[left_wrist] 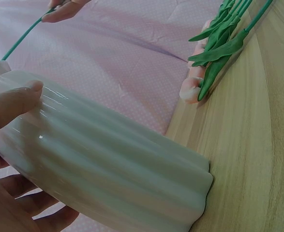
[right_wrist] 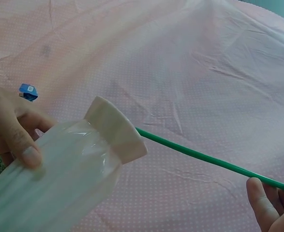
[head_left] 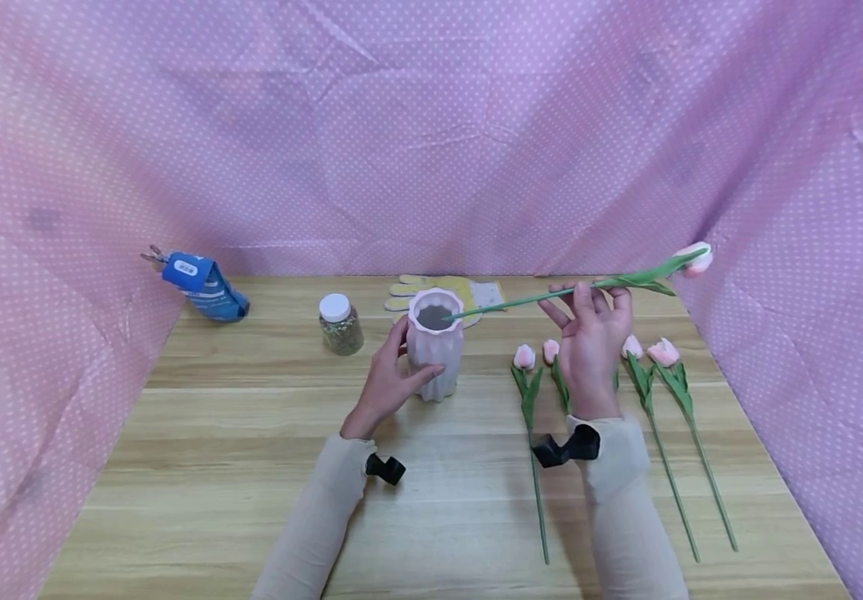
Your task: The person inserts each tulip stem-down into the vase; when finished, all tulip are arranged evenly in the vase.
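Note:
A pale, ribbed vase [head_left: 434, 358] with a scalloped rim stands upright on the table, dark inside its mouth. My left hand [head_left: 395, 377] holds it from the left, the thumb across its front and the fingers round the far side. My right hand [head_left: 592, 346] pinches the green stem of a pink-and-white artificial tulip [head_left: 551, 295], tilted so the bloom points up to the right. The stem's lower end is at the vase mouth; in the right wrist view the stem [right_wrist: 195, 153] passes behind the flared rim. How deep it reaches is hidden.
Several more tulips [head_left: 677, 392] lie to the right, partly under my right arm. Behind the vase lies a yellow-and-white glove [head_left: 487, 296]. A white-capped jar [head_left: 341, 327] of granules and a blue clipped bag [head_left: 206, 287] stand left. Pink dotted cloth [head_left: 431, 150] surrounds the table.

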A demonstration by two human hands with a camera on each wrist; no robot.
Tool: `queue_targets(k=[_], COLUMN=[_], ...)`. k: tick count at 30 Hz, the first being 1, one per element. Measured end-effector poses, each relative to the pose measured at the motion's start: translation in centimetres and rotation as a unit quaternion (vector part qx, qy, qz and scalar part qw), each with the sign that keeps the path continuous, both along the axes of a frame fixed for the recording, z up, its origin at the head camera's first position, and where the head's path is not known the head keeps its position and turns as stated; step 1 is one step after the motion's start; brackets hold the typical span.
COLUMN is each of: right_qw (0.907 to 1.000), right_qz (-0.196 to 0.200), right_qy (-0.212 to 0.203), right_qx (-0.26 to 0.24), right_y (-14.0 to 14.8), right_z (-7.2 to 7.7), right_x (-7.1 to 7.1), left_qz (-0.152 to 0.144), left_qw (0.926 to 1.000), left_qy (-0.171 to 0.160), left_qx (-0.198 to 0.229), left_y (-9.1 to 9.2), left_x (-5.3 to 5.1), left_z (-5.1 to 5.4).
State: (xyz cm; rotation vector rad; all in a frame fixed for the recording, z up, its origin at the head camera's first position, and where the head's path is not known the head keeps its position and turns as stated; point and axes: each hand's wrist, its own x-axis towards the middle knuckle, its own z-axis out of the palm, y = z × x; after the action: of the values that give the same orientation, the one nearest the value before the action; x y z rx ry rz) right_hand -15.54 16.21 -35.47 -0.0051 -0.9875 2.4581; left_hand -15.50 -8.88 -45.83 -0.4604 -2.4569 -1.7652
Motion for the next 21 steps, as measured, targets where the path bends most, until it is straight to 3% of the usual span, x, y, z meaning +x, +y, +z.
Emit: queue_targets(k=[8,21], right_qw=[0.9964,0.9899], right_qz=[-0.015,0.002], right_qy=[0.027,0.023], right_qx=[0.079,0.14], right_y=[-1.4,-3.1], right_z=[0.6,1.0], right_x=[-0.6,-1.7], left_qz=[0.0,-0.001], left_qw=[1.0,0.9999], left_qy=[0.004,-0.011], left_qx=[-0.002,-0.003], left_y=[0.0,0.0], left_x=[0.0,0.1], left_z=[0.0,0.4])
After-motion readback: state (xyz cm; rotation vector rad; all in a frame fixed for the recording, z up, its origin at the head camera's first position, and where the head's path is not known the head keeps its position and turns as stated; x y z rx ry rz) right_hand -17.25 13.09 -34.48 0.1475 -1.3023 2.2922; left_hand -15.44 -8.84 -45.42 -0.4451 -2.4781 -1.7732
